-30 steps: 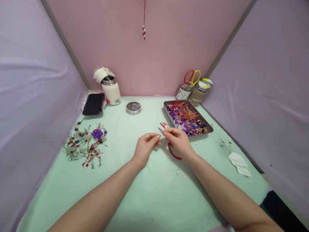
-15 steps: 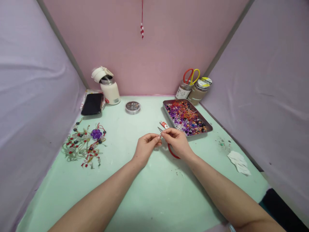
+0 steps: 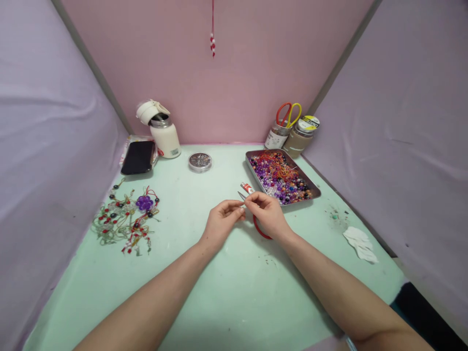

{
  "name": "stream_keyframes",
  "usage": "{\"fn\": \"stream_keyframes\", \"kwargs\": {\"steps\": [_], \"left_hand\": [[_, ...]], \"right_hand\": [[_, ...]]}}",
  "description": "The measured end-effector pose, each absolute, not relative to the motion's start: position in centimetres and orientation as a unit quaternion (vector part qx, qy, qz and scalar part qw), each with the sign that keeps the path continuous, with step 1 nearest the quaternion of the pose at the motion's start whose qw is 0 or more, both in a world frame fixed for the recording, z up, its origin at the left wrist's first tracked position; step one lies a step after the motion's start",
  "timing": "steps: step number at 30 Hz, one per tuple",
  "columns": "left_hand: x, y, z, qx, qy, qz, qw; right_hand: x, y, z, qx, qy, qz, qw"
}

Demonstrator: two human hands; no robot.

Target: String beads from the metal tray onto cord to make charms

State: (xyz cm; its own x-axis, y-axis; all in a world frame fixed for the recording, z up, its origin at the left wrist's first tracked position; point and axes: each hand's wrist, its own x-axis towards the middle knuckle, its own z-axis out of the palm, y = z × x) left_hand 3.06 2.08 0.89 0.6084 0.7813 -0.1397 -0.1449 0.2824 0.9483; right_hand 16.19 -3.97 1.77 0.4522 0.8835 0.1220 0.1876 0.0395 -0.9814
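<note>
My left hand (image 3: 225, 219) and my right hand (image 3: 266, 212) meet fingertip to fingertip above the middle of the table. Both are closed in a pinch. Whatever lies between the fingers is too small to name. Under my right hand lie scissors with a red handle (image 3: 262, 229), their pointed blades (image 3: 241, 195) showing past the fingers and the rest covered. A red and white lighter (image 3: 247, 188) rests just behind the blades. Beyond my right hand stands a metal tray (image 3: 317, 194) of loose purple, black, orange and clear beads (image 3: 278, 183) with red and orange cord.
Beaded strings (image 3: 113, 214) with a purple bead cluster (image 3: 145, 203) lie at left. Along the back are a phone (image 3: 138, 157), a white bottle (image 3: 166, 140), a round case (image 3: 200, 162), a jar holding scissors (image 3: 276, 138) and another jar (image 3: 298, 141). A crumpled tissue (image 3: 361, 244) lies right.
My hands stay in nearly the same place, with the fingertips shifted slightly. The whole view has moved a little, so things appear slightly farther left.
</note>
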Motion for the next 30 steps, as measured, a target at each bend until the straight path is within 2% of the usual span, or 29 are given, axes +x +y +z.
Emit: {"fn": "stream_keyframes", "kwargs": {"steps": [8,17,30], "left_hand": [[2.90,2.17,0.82,0.530,0.300,0.310,0.730],[2.58,2.91,1.69,0.564,0.355,0.372,0.646],[2.99,2.45,0.93,0.457,0.340,0.333,0.751]], "right_hand": [[16.15,-3.98,1.80,-0.613,-0.427,0.309,0.589],[16.26,-4.05,1.62,-0.618,-0.424,0.316,0.582],[15.98,-4.16,2.09,-0.621,-0.471,0.285,0.558]]}}
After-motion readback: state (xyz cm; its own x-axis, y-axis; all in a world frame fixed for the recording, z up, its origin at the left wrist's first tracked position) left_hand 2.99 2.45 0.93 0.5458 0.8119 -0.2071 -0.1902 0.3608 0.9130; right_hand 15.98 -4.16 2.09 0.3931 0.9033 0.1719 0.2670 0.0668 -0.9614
